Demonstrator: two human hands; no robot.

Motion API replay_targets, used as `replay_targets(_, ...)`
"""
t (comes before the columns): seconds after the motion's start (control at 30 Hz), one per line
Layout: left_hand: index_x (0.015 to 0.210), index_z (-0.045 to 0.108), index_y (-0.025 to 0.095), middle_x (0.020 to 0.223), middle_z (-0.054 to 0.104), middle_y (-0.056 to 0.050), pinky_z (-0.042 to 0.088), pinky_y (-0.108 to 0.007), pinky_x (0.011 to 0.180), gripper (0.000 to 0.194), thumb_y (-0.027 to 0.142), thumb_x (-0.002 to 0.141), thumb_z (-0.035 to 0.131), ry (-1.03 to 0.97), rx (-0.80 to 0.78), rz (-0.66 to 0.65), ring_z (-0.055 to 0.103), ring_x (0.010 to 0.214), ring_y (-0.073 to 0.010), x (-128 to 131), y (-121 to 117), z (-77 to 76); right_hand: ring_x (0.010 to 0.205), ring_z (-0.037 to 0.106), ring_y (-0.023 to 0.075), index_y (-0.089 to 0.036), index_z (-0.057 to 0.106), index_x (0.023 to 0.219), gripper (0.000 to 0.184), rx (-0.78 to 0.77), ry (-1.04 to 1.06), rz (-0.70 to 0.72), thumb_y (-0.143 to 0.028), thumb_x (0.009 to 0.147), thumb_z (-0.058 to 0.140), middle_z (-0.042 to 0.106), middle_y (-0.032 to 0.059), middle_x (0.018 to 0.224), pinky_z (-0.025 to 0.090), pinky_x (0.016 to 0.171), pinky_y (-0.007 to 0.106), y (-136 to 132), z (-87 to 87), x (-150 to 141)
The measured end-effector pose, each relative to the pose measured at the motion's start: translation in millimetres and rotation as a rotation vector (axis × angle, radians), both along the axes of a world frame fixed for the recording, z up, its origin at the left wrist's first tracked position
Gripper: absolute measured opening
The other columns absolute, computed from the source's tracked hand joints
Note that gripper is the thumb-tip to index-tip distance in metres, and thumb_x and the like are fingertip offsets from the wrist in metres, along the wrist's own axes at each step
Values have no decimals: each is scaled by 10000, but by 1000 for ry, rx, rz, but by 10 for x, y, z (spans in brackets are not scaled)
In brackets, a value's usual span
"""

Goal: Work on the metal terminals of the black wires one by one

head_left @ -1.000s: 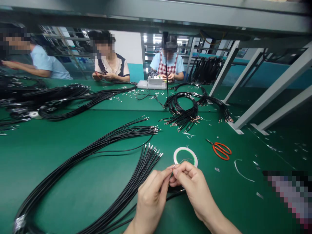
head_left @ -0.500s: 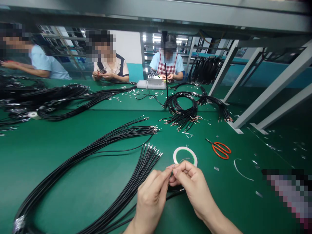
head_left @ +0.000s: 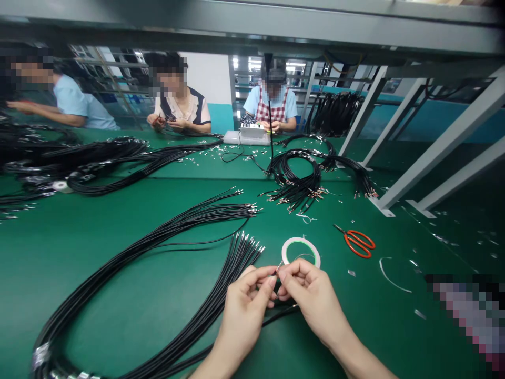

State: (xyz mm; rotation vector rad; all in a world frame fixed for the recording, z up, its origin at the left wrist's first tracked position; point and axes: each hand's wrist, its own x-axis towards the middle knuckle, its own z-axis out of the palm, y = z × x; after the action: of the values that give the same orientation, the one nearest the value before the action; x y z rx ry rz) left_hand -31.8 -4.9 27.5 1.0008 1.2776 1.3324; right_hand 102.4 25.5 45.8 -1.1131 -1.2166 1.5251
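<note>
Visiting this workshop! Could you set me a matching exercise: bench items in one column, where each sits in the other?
1 scissors
2 tape roll
3 bundle of black wires
4 small white machine

A far side, before a co-worker in a checked apron
B just beyond the left hand and right hand
C right of the tape roll
D left of the tape roll

1C, 2B, 3D, 4A

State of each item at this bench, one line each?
left hand, fingertips pinching the thin wire
right hand, fingertips pinching the thin wire
thin wire, black, metal-tipped end held up between the hands
white tape roll, lying flat on the green mat
red-handled scissors, lying on the mat, blades closed
black cable bundle, loose, metal terminals on its ends
</note>
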Motion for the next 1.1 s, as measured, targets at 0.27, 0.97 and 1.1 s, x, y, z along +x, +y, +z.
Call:
replay_targets(0.27, 924, 717, 114, 574, 615, 17, 421, -162, 437, 341, 385, 722, 765, -157, -134, -54, 502, 436, -58, -35, 30, 70, 553, 611, 124, -153, 622, 718, 296, 18, -92, 37, -422, 816, 696, 630, -12, 603, 500, 560, 227, 15, -15, 26)
replay_targets(0.97, 837, 707, 112, 600, 556, 32, 317, -116, 419, 279, 390, 822, 696, -209, -148, -111, 401, 457, -23, -104, 87, 29, 749, 666, 185, -161, 621, 765, 240, 65, -73, 44, -381, 850, 671, 684, 34, 760, 526, 686, 280, -40, -67, -16)
replay_targets(1.1, 927, 731, 123, 753, 647, -24, 478, -183, 572, 255, 344, 800, 720, -129, -79, -188, 556, 595, -79, -148, 96, 49, 693, 671, 164, -164, 600, 747, 252, 28, -31, 24, -384, 834, 689, 676, 21, 730, 533, 664, 263, -28, -61, -14)
